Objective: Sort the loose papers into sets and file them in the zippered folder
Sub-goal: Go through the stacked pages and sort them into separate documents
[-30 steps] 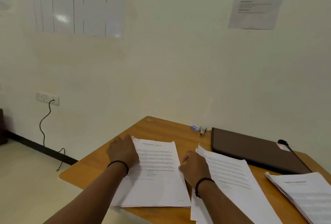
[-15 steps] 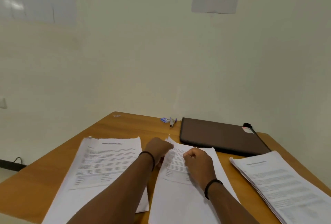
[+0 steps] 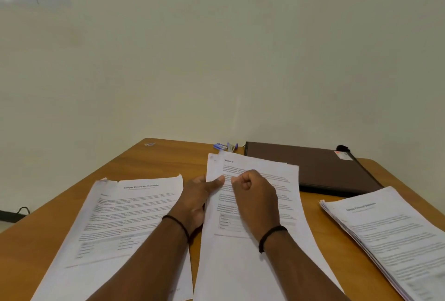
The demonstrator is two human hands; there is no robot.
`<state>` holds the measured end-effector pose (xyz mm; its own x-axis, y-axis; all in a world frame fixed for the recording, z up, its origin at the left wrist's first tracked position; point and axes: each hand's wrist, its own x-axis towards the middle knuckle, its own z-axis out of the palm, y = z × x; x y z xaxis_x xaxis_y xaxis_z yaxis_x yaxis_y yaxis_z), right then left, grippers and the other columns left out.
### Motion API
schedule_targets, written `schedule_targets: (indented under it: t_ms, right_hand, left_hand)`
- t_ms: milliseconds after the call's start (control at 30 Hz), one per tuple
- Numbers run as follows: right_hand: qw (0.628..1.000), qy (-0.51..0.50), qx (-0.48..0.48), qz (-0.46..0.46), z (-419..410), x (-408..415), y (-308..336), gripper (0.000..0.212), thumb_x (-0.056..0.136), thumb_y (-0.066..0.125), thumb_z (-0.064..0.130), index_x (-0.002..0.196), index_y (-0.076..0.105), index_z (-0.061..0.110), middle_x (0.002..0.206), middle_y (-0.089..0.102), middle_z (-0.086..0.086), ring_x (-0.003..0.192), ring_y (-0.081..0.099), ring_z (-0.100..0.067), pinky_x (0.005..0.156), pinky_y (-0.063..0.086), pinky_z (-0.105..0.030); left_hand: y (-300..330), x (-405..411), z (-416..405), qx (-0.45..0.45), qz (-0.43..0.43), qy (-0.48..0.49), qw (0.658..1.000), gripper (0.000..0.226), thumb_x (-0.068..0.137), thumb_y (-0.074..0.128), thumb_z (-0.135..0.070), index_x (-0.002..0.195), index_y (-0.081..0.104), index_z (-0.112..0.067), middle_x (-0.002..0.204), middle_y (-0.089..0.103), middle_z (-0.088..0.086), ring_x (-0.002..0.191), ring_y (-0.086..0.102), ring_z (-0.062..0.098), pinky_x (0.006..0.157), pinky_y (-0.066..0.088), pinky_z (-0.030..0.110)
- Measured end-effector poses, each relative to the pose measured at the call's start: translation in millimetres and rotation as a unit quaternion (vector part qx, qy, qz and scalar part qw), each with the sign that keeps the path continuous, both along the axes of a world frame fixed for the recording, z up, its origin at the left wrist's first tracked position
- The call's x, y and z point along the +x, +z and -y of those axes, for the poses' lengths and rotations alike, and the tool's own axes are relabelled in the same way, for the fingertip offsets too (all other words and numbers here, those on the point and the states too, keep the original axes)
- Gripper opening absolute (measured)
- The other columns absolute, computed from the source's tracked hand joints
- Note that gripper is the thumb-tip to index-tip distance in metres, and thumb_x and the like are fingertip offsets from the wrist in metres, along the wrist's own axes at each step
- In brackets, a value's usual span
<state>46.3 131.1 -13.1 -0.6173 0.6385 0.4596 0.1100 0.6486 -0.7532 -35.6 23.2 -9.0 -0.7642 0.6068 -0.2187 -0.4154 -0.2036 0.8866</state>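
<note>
Three sets of printed papers lie on the wooden table (image 3: 149, 163). My left hand (image 3: 197, 197) grips the left edge of the middle stack (image 3: 265, 264), thumb on top of the sheet. Over the same stack, my right hand (image 3: 255, 194) is curled in a loose fist, and its fingertips pinch the top sheet near the thumb. To the left sits the transcript set (image 3: 125, 214). A thicker stack (image 3: 390, 235) fans out on the right. The brown zippered folder (image 3: 310, 168) rests closed behind the stacks, against the wall.
A small blue stapler and a box of staples (image 3: 226, 146) sit by the wall, left of the folder. A black pen (image 3: 346, 152) rests at the folder's far right corner. A cable (image 3: 19, 211) runs along the floor at left. Notices hang on the wall above.
My view has swung right and down. My left hand left the transcript set and came to the middle stack's left edge; both hands now meet on its top sheet.
</note>
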Motion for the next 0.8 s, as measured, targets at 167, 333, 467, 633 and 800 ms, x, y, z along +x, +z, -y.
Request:
schedule_targets:
  t_ms: [167, 333, 467, 633, 800]
  right_hand:
    - [1.000, -0.004, 0.026, 0.003, 7, 7, 2, 0.030, 0.089, 0.060, 0.051, 0.096, 0.054, 0.023, 0.091, 0.054, 0.009, 0.074, 0.048, -0.002, 0.054, 0.033, -0.010]
    - [1.000, -0.002, 0.005, 0.016, 8, 13, 3, 0.040, 0.086, 0.061, 0.056, 0.105, 0.049, 0.023, 0.099, 0.053, 0.007, 0.083, 0.051, -0.006, 0.057, 0.033, -0.008]
    - [1.000, -0.001, 0.003, 0.027, 11, 15, 2, 0.059, 0.078, 0.056, 0.073, 0.112, 0.044, 0.027, 0.102, 0.049, 0.007, 0.091, 0.055, -0.010, 0.059, 0.040, -0.009]
    - [0.999, -0.015, 0.002, 0.036, 9, 15, 3, 0.049, 0.083, 0.062, 0.061, 0.113, 0.046, 0.024, 0.105, 0.054, 0.008, 0.090, 0.058, -0.009, 0.056, 0.042, -0.007]
    - [0.998, -0.043, -0.052, 0.004, 1, 15, -1, 0.008, 0.095, 0.059, 0.026, 0.097, 0.053, 0.021, 0.106, 0.069, 0.002, 0.072, 0.066, -0.009, 0.052, 0.049, -0.011]
  left_hand:
    - [-2, 1, 0, 0.049, 0.023, -0.021, 0.998, 0.036, 0.091, 0.068, -0.026, 0.120, 0.065, -0.006, 0.114, 0.070, 0.023, 0.089, 0.070, 0.037, 0.079, 0.059, 0.051]
    - [-3, 2, -1, 0.046, 0.014, -0.015, 0.999, 0.039, 0.091, 0.065, -0.028, 0.124, 0.062, -0.007, 0.111, 0.072, 0.021, 0.087, 0.070, 0.036, 0.073, 0.060, 0.048]
    - [0, 6, 1, 0.046, 0.013, -0.036, 0.998, 0.033, 0.095, 0.059, -0.032, 0.120, 0.065, -0.012, 0.111, 0.072, 0.020, 0.089, 0.070, 0.037, 0.076, 0.059, 0.051]
    - [-1, 7, 2, 0.034, -0.006, -0.052, 0.998, 0.040, 0.089, 0.066, -0.027, 0.124, 0.063, -0.009, 0.115, 0.071, 0.019, 0.098, 0.068, 0.039, 0.087, 0.056, 0.054]
    - [-2, 6, 2, 0.035, -0.003, -0.034, 0.999, 0.037, 0.094, 0.061, -0.027, 0.126, 0.061, -0.009, 0.115, 0.071, 0.017, 0.099, 0.068, 0.038, 0.089, 0.054, 0.052]
